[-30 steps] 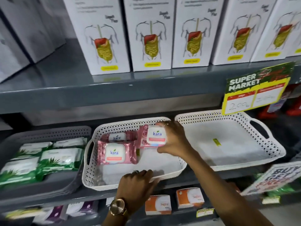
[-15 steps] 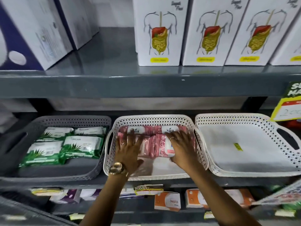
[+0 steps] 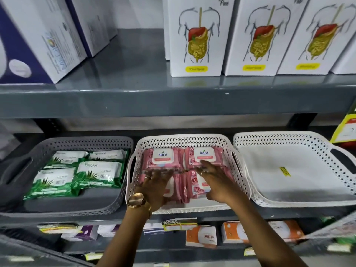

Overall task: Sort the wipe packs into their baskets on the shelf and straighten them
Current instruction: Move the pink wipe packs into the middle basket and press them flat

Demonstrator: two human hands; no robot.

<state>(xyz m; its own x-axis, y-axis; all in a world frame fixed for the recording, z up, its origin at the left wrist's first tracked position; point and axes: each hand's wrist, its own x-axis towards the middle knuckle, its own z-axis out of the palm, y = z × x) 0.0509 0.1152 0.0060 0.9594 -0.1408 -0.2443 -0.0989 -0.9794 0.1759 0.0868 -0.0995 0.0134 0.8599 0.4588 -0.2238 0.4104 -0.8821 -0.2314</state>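
Several pink Kara wipe packs [image 3: 163, 158] lie flat in the middle white basket [image 3: 185, 140], two at the back and two at the front. My left hand [image 3: 155, 186] rests flat on the front left pack, fingers spread. My right hand [image 3: 215, 181] lies flat over the front right pack [image 3: 194, 185], fingers reaching onto the back right pack [image 3: 204, 154]. Neither hand grips anything. Several green Origami wipe packs [image 3: 98, 173] fill the grey basket [image 3: 63, 145] on the left.
A second white basket [image 3: 289, 137] stands at the right with only a small yellow sticker [image 3: 285, 171] in it. White boxes [image 3: 194, 35] line the shelf above. Orange boxes [image 3: 201, 237] and price tags sit on the shelf below.
Both hands have come down onto the pink packs. The packs have shifted from a bunched pile at the basket's back into a flat two-by-two layout, and my hands have slid toward the front.
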